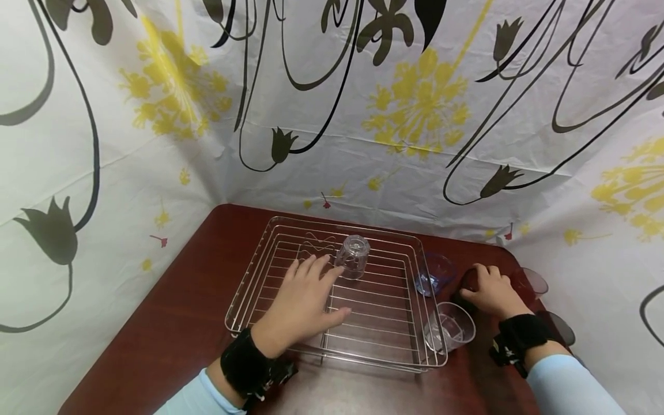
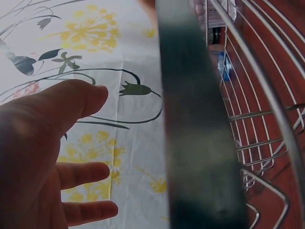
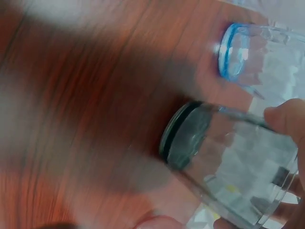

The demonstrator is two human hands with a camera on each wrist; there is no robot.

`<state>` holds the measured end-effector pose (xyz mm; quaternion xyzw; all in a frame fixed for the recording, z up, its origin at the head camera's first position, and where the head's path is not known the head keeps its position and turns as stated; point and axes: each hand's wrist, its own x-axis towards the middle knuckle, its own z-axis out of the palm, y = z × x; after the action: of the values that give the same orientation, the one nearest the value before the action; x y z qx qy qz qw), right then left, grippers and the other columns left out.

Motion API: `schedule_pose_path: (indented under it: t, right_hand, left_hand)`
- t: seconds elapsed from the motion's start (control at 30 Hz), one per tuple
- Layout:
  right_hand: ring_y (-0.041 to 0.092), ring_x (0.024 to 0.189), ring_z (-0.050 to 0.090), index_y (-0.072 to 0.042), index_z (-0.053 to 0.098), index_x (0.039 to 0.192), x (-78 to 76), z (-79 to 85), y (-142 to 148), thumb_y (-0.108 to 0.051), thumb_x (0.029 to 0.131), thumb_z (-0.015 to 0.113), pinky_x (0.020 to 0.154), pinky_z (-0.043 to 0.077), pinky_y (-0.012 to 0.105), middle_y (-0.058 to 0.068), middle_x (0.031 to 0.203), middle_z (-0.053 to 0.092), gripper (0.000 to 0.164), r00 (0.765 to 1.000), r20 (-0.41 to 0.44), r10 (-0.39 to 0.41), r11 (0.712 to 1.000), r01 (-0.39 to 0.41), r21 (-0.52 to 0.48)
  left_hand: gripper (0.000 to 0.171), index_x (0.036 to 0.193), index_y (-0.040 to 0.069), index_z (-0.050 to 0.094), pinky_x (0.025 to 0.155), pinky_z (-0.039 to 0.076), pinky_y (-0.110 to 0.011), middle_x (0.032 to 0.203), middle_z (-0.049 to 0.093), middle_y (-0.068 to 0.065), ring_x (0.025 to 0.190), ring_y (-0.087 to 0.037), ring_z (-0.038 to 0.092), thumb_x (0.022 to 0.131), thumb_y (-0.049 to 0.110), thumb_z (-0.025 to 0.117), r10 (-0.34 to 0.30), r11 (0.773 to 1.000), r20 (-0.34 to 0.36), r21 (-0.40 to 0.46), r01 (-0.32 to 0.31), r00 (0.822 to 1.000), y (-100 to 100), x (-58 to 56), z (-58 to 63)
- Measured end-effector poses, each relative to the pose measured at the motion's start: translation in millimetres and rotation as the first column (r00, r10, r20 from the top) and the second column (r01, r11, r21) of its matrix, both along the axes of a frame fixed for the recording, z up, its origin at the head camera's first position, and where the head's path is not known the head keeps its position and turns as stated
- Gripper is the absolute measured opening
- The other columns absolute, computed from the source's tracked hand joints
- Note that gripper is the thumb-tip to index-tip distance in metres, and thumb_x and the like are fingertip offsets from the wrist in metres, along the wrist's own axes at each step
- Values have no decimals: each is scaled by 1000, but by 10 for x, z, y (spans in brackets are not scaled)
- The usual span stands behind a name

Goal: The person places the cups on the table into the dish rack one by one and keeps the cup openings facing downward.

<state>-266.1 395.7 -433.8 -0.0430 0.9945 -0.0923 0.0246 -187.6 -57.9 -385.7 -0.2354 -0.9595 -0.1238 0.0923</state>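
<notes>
My right hand (image 1: 495, 293) grips a smoky grey drinking glass (image 3: 228, 157) around its upper part, to the right of the wire rack (image 1: 373, 360). The glass tilts in the right wrist view, its dark thick base near the wooden table. Over the rack's left half, my left hand (image 1: 301, 297) holds nothing, fingers spread; its thumb (image 2: 71, 105) also shows in the left wrist view. Just beyond its fingertips, a clear glass (image 1: 354, 256) stands upside down in the rack. Whether a fingertip touches it, I cannot tell.
A blue-tinted glass (image 1: 427, 283) and a clear glass (image 1: 459, 331) stand along the rack's right side. Farther right are a reddish glass (image 1: 531, 282) and a grey one (image 1: 560, 328), partly behind my right wrist. Patterned cloth (image 1: 332, 173) surrounds the table (image 1: 171, 323).
</notes>
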Motion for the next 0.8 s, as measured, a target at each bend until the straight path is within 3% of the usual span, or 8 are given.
schedule_pose_path:
  t: [0.33, 0.8]
  right_hand:
    - [70, 112, 34, 12, 32, 145, 11, 74, 60, -39, 90, 69, 89, 36, 75, 47, 135, 31, 84, 998, -68, 13, 999, -10, 33]
    - [65, 112, 35, 8, 38, 144, 211, 556, -191, -37, 85, 72, 82, 38, 74, 43, 135, 35, 81, 976, -212, -42, 998, 49, 31]
  left_hand:
    - [81, 151, 24, 44, 116, 24, -64, 157, 39, -12, 144, -38, 36, 86, 69, 61, 22, 1000, 15, -16, -22, 1000, 40, -21, 86]
    - [86, 154, 23, 38, 117, 20, -66, 160, 35, -13, 147, -39, 30, 86, 69, 61, 81, 997, 42, -6, -81, 996, 95, -131, 206]
